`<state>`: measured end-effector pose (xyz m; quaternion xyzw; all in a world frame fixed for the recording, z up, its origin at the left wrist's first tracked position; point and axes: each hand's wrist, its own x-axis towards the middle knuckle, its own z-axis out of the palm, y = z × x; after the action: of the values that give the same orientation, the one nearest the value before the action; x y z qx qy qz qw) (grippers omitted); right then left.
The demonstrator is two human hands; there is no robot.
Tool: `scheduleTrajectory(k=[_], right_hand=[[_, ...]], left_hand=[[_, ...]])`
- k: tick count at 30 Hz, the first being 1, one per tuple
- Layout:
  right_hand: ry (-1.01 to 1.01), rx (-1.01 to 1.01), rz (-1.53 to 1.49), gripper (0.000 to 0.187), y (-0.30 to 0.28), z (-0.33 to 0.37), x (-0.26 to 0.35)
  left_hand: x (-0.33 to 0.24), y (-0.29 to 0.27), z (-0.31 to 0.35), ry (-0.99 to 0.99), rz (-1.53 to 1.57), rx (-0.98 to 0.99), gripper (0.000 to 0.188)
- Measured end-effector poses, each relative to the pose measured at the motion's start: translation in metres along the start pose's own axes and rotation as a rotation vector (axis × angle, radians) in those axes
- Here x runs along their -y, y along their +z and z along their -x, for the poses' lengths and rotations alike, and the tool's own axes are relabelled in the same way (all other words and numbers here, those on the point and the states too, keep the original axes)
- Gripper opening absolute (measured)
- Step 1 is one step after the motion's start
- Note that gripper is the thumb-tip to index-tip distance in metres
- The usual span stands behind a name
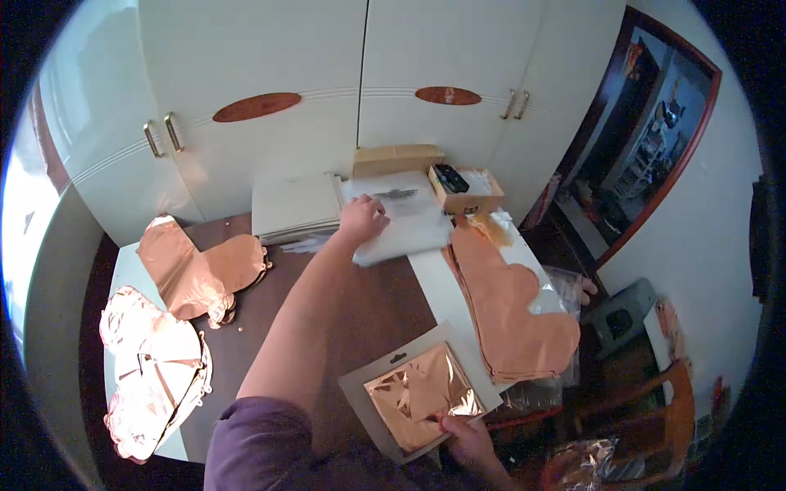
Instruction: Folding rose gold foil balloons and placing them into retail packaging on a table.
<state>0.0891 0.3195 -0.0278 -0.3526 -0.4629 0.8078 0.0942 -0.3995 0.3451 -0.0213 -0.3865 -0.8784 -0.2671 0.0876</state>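
Observation:
My left hand (364, 219) reaches far across the table, its fingers curled down on the top of a stack of clear plastic bags (409, 225). Near the front edge my right hand (473, 448) grips a grey backing card (360, 391) by its lower edge. A folded rose-gold foil balloon (438, 385) lies flat on that card, which has a hang slot at its top. To the right is a pile of flat rose-gold foil balloons (520, 319) with a wavy outline.
More flat foil balloons (201, 274) and a shiny foil pile (155, 372) lie at left. Behind stand stacked grey cards (295, 204) and an open cardboard box (471, 199) with a black object (450, 177). White cabinets (270, 57) rise behind; a wooden chair (675, 409) stands right.

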Motion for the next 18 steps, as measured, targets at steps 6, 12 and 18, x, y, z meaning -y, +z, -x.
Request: scheduleTrajectory(k=[6,12,18], right_hand=[[0.033,-0.01,-0.051,0.028,-0.013,-0.009,-0.001],[0.007,-0.024,0.044,0.033,-0.003,-0.002,0.013],[-0.252,-0.098,-0.038,0.041,-0.018,-0.003,0.033]], left_hand=[[0.002,0.009,-0.001,0.05,-0.01,-0.102,0.024],[0.005,0.012,-0.021,-0.032,-0.035,-0.037,0.021],[-0.051,-0.07,0.011,0.187,-0.038,-0.348,0.014]])
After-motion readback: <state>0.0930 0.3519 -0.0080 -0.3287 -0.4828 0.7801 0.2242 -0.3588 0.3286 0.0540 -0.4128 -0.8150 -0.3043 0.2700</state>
